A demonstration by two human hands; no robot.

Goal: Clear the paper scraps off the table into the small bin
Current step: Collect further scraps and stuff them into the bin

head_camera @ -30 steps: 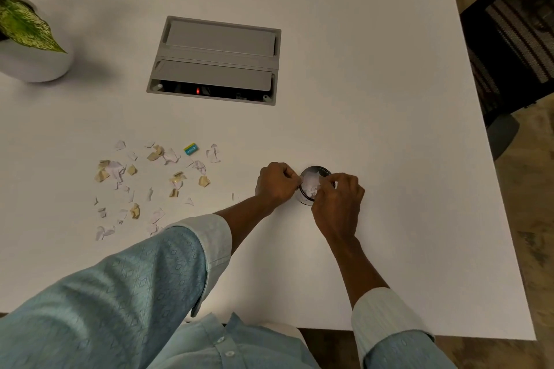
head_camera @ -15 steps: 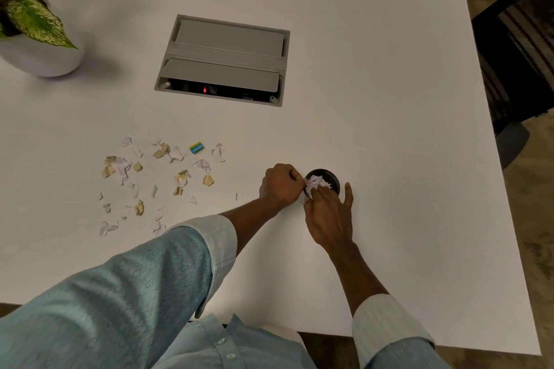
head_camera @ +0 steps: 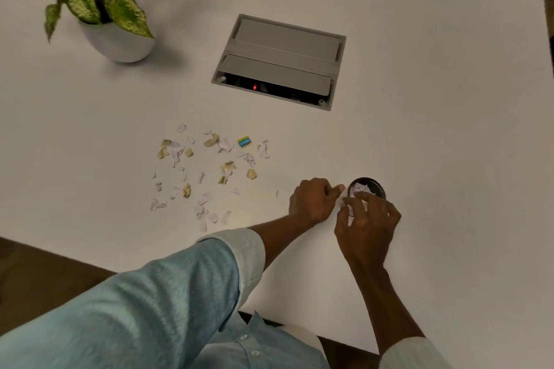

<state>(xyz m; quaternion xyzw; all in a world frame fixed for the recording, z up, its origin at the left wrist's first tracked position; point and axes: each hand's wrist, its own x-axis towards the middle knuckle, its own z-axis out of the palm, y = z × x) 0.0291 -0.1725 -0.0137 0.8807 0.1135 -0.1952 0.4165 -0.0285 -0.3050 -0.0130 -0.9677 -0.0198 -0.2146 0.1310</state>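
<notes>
A small dark round bin stands on the white table and has white scraps inside. My left hand is curled against the bin's left side, its thumb on the rim. From the near side my right hand hovers over the bin, its fingers curled, with white paper scraps showing between them. Several loose white and tan paper scraps lie scattered on the table to the left of my hands. A blue and yellow scrap lies among them.
A grey cable box with its flap open is sunk into the table behind the scraps. A potted plant stands at the far left. The table's near edge runs diagonally at lower left, with dark floor beyond.
My right hand has drawn back a little from the bin's middle to its near rim, with fingers curled. My left hand stays at the bin. The view has shifted, so the plant shows more fully.
</notes>
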